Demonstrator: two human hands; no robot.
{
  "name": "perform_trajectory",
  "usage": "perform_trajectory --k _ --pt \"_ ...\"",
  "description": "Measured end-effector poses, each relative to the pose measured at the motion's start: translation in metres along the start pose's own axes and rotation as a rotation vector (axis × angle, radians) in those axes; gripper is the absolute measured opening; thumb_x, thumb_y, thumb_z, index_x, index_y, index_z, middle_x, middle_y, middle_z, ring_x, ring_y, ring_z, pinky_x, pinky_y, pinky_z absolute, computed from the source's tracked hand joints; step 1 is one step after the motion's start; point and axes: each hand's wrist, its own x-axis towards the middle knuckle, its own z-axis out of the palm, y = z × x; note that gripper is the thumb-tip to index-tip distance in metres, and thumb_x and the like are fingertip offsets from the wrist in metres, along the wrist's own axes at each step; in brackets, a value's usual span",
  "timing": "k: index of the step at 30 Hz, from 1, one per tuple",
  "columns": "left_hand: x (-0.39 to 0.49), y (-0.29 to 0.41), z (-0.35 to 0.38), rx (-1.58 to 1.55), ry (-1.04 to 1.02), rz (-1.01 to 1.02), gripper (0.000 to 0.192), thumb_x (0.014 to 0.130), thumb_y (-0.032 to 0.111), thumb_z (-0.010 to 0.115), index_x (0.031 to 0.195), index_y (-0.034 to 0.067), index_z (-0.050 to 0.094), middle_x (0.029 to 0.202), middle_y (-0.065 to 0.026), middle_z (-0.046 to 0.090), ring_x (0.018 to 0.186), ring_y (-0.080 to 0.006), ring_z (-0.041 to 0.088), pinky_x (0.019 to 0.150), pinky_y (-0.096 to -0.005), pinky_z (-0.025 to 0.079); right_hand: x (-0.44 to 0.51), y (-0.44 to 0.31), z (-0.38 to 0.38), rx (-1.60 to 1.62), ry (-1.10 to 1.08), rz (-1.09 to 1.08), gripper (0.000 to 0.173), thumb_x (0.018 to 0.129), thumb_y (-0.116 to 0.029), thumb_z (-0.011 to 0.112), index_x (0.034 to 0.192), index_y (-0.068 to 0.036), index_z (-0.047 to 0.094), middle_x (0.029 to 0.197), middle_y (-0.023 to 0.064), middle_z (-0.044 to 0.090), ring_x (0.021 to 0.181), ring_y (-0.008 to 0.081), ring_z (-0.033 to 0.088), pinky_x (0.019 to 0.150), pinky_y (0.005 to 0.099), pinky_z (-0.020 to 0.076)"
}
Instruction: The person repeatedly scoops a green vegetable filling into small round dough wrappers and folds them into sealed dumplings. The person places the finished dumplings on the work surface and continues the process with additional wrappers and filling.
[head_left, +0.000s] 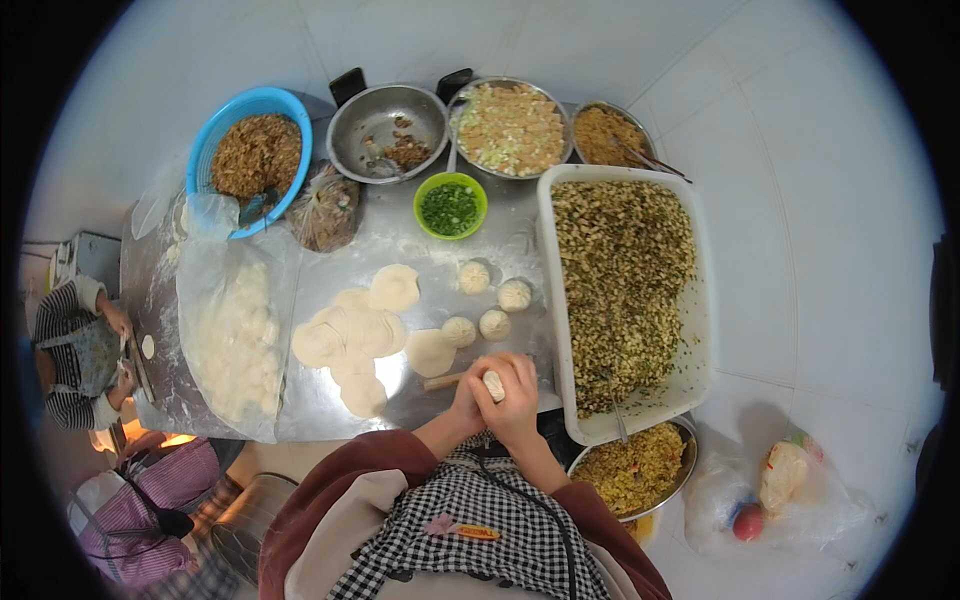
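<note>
Between my two hands, close to the table's front edge, is a pleated dough bun (493, 385). My left hand (468, 397) cups it from the left, and my right hand (516, 390) wraps over it from the right. A wooden stick (444, 381) pokes out to the left of my hands; its other end is hidden. Just beyond lies a flat dough round (430, 352), with several pleated buns (495, 325) behind it. More dough wrappers (349, 334) overlap to the left.
A white tub (551, 300) of chopped filling stands right, a steel bowl (690, 480) below it. Bowls line the back, with a green bowl (450, 206) before them. Plastic-covered dough pieces (244, 337) lie left. Two people work at far left, one with hands (116, 319) at a stick.
</note>
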Motion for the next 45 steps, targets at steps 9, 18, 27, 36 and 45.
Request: perform_trajectory --k 9,18,27,36,45 --pt "-0.017 0.143 -0.032 1.773 0.576 0.149 0.039 0.085 0.012 0.071 0.120 0.003 0.056 0.114 -0.0137 0.059 0.108 -0.0293 0.058 0.093 -0.0400 0.047 -0.027 0.059 0.049 0.049 -0.286 0.548 0.040 0.078 -0.010 0.076 0.113 -0.004 0.057 0.112 0.0166 0.052 0.106 0.0369 0.053 0.089 0.0426 0.0465" --pt "0.031 0.177 -0.033 2.304 0.388 -0.263 0.050 0.064 0.015 0.086 0.107 0.008 0.061 0.102 -0.0107 0.060 0.099 -0.0316 0.060 0.084 -0.0418 0.050 -0.036 0.093 0.099 -0.186 -0.170 0.424 0.046 0.076 -0.002 0.077 0.116 -0.004 0.055 0.116 0.0192 0.046 0.110 0.0402 0.050 0.095 0.0457 0.0436" --pt "-0.027 0.187 -0.052 1.844 0.527 0.080 0.021 0.084 0.017 0.078 0.092 0.005 0.063 0.091 -0.0062 0.070 0.082 -0.0179 0.068 0.070 -0.0329 0.054 -0.035 0.065 0.051 -0.169 -0.238 0.390 0.049 0.083 -0.013 0.074 0.126 -0.003 0.053 0.121 0.0197 0.053 0.115 0.0361 0.052 0.095 0.0401 0.0447" --pt "0.001 0.142 0.123 0.948 0.154 -0.104 0.033 0.095 0.018 0.066 0.121 0.001 0.055 0.116 -0.0107 0.068 0.098 -0.0144 0.066 0.081 -0.0290 0.054 0.023 -0.021 -0.020 0.971 -0.173 0.766 0.053 0.086 -0.007 0.075 0.133 0.003 0.053 0.123 0.0122 0.063 0.112 0.0196 0.061 0.094 0.0334 0.0496" --pt "0.023 0.045 0.124 0.349 0.398 -0.250 0.038 0.103 0.020 0.051 0.136 0.001 0.048 0.134 -0.0120 0.058 0.122 -0.0249 0.058 0.104 -0.0401 0.047 0.005 0.005 -0.094 0.634 0.009 0.783 0.024 0.093 -0.008 0.068 0.113 0.004 0.067 0.098 0.0066 0.071 0.084 0.0125 0.067 0.076 0.0262 0.0540"
